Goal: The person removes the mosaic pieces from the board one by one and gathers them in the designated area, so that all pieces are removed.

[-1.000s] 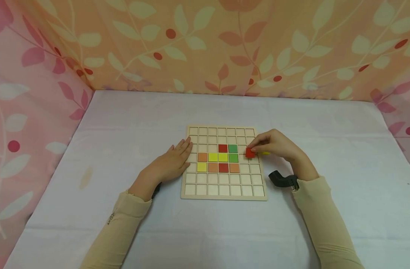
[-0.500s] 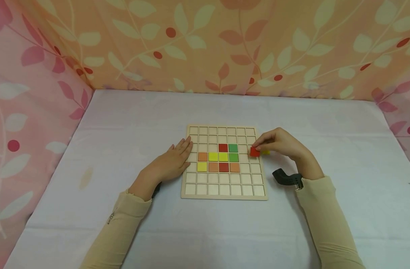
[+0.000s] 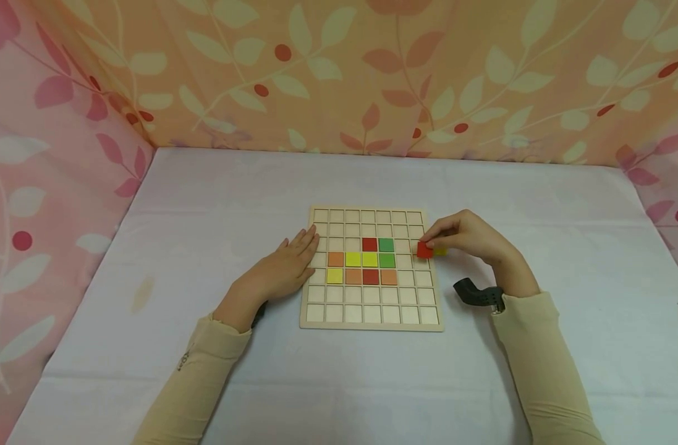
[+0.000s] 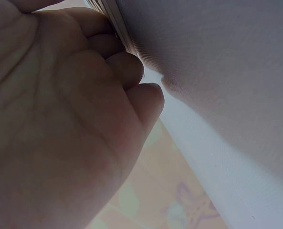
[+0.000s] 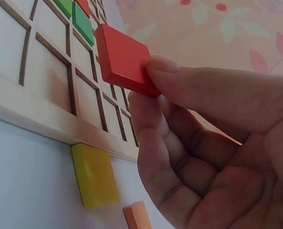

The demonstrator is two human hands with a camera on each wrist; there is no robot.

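Observation:
A wooden grid board [image 3: 358,325] lies on the white cloth with red, green, yellow and orange tiles in its middle cells. The left hand [image 3: 279,269] rests with straight fingers on the board's left edge; the left wrist view shows its palm [image 4: 60,114] beside that edge. At the right edge, the right hand [image 3: 472,240] pinches a red tile [image 3: 424,250]. In the right wrist view, thumb and forefinger of the right hand [image 5: 213,129] hold the red tile [image 5: 124,59] tilted above the cells.
Just outside the board's right edge lies a yellow tile [image 5: 96,175], with an orange tile [image 5: 137,215] near it on the cloth. A black wrist mount [image 3: 476,293] juts from the right sleeve. Patterned curtains [image 3: 394,74] border the white table.
The right hand has moved a little to the right with the red tile, from over the rightmost cells toward the board's edge. The left hand has stayed in place.

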